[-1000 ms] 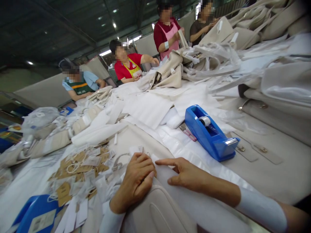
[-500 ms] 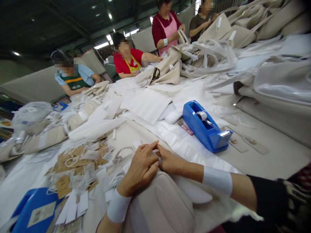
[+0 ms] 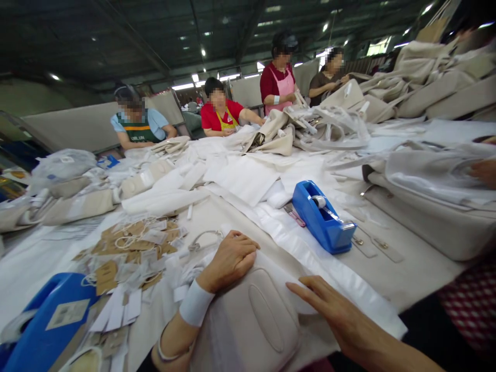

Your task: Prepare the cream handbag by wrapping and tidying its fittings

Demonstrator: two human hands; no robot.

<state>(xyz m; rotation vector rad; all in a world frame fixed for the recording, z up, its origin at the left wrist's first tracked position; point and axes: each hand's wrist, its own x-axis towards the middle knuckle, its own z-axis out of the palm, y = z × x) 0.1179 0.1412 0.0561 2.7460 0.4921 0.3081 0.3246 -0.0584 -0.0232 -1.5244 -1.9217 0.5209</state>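
A beige bag piece [image 3: 248, 320] with a raised oval on it lies in front of me. My left hand [image 3: 234, 258] rests at its far end, fingers bent and pressed together at the corner of a thin white foam sheet [image 3: 281, 276]. What lies under the palm is hidden. To the right, my right hand [image 3: 325, 302] is open, its fingers stretched out over the sheet's right side, and I see nothing in it. Just beyond my left hand is a beige strap with a metal ring [image 3: 194, 247].
A blue tape dispenser [image 3: 323, 219] stands right of centre, pink-handled snips [image 3: 295, 216] beside it. Brown tags [image 3: 127, 248] are heaped at left near another blue dispenser [image 3: 50, 315]. Beige bags [image 3: 422, 206] lie at right, with a person's hand [image 3: 484, 172] there. Several co-workers sit or stand opposite.
My right hand has parted from my left and moved right and nearer me, its fingers opening out. My left hand stays at the bag's far end. The view has tilted and shifted.
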